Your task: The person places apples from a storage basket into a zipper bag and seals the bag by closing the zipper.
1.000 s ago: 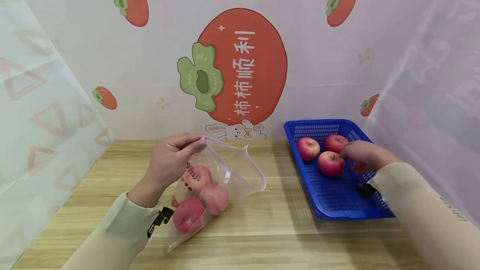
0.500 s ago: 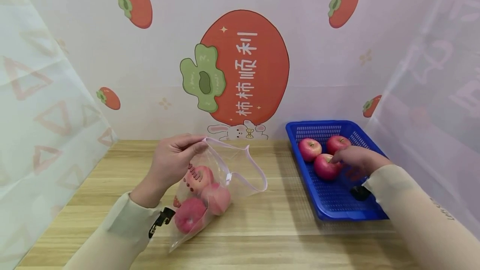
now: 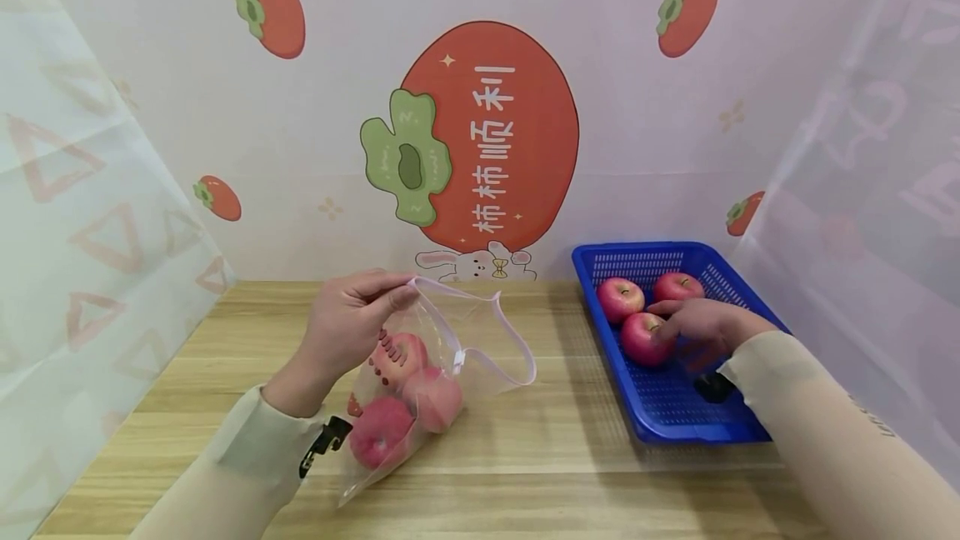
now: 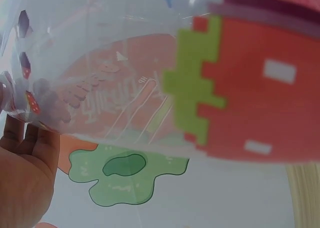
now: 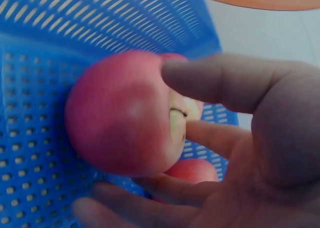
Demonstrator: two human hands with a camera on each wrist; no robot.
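My left hand [image 3: 341, 323] pinches the rim of a clear zip bag [image 3: 517, 338] with a white slider [image 3: 459, 362]. Three apples [image 3: 382, 432] lie inside the bag, its mouth gaping to the right. In the left wrist view, the plastic, printed with a pixel strawberry [image 4: 260, 88], fills most of the picture. Over at the blue basket [image 3: 633, 419], my right hand [image 3: 708, 325] has thumb and fingers round the front apple [image 5: 125, 115]. Its stem faces the palm in the right wrist view. Two more apples, one at left [image 3: 620, 300] and one behind [image 3: 678, 286], sit beside it.
The wooden table [image 3: 517, 473] reaches back to a wall sheet [image 3: 645, 132] with persimmon prints. Pale sheets hang on the left and right sides. The basket has raised, slotted walls and stands at the table's right.
My right hand has moved left and closed round the front apple, which has shifted slightly left and nearer in the basket. My left hand keeps its hold on the bag.
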